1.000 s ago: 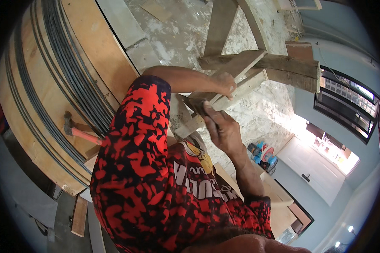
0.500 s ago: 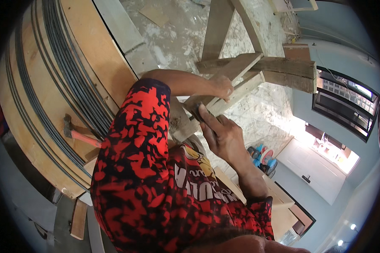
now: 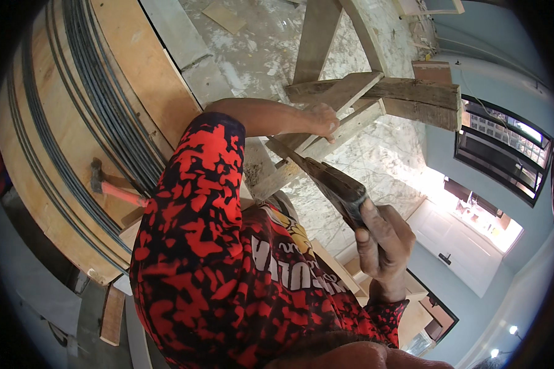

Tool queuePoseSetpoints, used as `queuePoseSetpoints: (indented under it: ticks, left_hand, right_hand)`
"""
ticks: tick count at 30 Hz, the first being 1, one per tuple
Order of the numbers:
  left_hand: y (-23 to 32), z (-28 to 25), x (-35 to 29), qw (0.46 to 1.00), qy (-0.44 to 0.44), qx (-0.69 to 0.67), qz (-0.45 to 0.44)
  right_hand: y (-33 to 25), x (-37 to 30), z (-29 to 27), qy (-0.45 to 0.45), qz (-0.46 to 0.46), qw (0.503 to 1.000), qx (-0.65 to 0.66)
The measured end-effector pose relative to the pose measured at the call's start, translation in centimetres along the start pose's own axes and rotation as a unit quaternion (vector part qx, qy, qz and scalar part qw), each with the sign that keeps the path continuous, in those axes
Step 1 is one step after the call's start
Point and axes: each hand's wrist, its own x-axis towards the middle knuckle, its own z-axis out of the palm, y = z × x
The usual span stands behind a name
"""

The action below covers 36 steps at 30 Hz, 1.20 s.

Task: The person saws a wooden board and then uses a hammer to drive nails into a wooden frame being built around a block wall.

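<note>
My left hand (image 3: 321,121) is curled over a weathered wooden board (image 3: 354,89), pressing it where it lies on another timber piece (image 3: 351,130). In my right hand (image 3: 385,243) is a handsaw with a dark, worn handle (image 3: 338,184). Thumb and fingers wrap the handle's near end. The saw slants up and left, its thin blade meeting the end of the board just below my left hand. How deep the blade sits in the wood cannot be made out.
A thick timber beam (image 3: 418,101) crosses behind the board. On the left, plywood (image 3: 55,141) carries long dark rods (image 3: 108,104) and a hammer with a red-orange handle (image 3: 120,192). Dusty floor (image 3: 246,61) spreads beyond. A white door (image 3: 458,246) and dark-framed window (image 3: 501,150) stand to the right.
My right hand has drawn the saw back, down and to the right, away from the board, so more of the tool shows. My left hand has stayed on the board.
</note>
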Motion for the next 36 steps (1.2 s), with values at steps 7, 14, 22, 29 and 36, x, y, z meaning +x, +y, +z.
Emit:
queuePoseSetpoints:
  ticks: [7,14,22,29,36]
  left_hand:
    - [0.8,-1.8,0.0,0.996,-0.076,0.014,-0.04]
    - [0.1,0.1,-1.7,0.998,-0.008,0.035,-0.059]
    - [-1.1,-1.7,-2.5,0.963,-0.106,-0.007,-0.25]
    - [-1.5,-4.3,-8.7,0.927,-0.02,-0.056,-0.369]
    - [-1.9,-3.4,-17.8,0.872,-0.033,0.037,-0.486]
  right_hand:
    - [1.9,-9.2,-3.9,0.323,0.159,0.933,0.005]
    - [11.5,-25.1,-13.5,0.408,0.1,0.886,0.197]
    - [23.2,-32.6,-12.3,0.454,0.238,0.841,0.174]
    - [38.8,-27.4,1.1,0.403,0.375,0.802,0.232]
    - [51.4,-24.8,16.0,0.318,0.487,0.741,0.336]
